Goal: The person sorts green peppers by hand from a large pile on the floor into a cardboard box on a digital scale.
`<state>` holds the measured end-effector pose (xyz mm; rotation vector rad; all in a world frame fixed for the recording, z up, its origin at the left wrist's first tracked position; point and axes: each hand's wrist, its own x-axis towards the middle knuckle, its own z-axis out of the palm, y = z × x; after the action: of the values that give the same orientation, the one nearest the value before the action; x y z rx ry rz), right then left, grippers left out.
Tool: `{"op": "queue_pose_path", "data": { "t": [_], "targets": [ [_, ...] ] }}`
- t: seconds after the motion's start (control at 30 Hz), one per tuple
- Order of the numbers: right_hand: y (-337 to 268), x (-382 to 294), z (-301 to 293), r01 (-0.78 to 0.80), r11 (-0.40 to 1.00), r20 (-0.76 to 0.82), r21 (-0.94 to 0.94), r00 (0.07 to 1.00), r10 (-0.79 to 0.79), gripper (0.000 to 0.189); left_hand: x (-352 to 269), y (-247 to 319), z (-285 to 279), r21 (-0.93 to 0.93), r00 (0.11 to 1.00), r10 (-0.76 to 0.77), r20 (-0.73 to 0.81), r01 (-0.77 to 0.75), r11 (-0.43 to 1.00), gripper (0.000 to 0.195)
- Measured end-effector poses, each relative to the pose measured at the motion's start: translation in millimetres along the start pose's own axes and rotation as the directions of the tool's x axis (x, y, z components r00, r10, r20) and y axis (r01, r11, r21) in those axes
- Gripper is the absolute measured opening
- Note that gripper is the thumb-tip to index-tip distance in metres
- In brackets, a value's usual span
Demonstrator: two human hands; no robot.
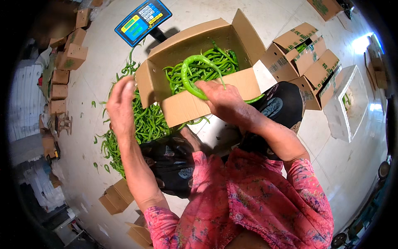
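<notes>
My right hand [228, 101] grips a long, curled green chili pepper [186, 73] over the near flap of an open cardboard box [186, 109]. Another green pepper [255, 99] sticks out from behind that hand; whether it is also held I cannot tell. Inside the box lies a heap of green chili peppers [205, 70]. To the left of the box, my left hand [121, 104] is raised above a loose pile of green peppers [149, 124] on the floor. Its fingers look loosely extended, slightly blurred, with nothing visible in them.
A digital scale's display [143, 21] stands behind the box on a post. At right are printed cardboard cartons [298, 56] and a white foam box [348, 105] with a few peppers. Small boxes [73, 57] line the left side. Flattened cardboard [116, 196] lies lower left.
</notes>
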<state>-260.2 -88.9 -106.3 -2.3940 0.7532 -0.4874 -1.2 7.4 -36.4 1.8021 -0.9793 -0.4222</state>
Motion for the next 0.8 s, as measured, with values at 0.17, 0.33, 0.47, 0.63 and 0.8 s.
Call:
{"op": "queue_pose_path", "data": {
  "t": [0.17, 0.33, 0.47, 0.63, 0.8],
  "targets": [
    [-7.3, 1.3, 1.5, 0.002, 0.987, 0.097, -0.159, 0.995, 0.014, 0.041, -18.8, 24.3, 55.7, -0.096, 0.849, -0.128, 0.512, 0.204, 0.974, 0.035],
    [4.2, -4.4, 12.1, 0.052, 0.998, 0.054, -0.044, 0.997, -0.050, 0.039, -19.3, 12.7, 57.6, -0.215, 0.890, -0.126, 0.439, 0.240, 0.947, 0.025],
    [25.8, 4.8, 8.6, -0.144, 0.870, 0.154, 0.471, 0.985, 0.080, 0.036, 2.1, 9.0, 38.2, -0.403, 0.960, -0.166, 0.225, 0.247, 0.881, 0.023],
    [13.5, 13.1, -16.9, -0.347, 0.002, 0.344, 0.938, 0.931, 0.119, 0.038, 8.0, 1.4, 26.8, -0.460, 0.984, -0.169, 0.062, 0.178, 0.870, 0.028],
    [12.0, 17.2, -19.8, -0.241, -0.356, 0.268, 0.903, 0.963, 0.027, 0.055, 3.3, 7.1, 33.9, -0.207, 0.998, -0.046, -0.037, 0.037, 0.978, 0.025]
  ]
}}
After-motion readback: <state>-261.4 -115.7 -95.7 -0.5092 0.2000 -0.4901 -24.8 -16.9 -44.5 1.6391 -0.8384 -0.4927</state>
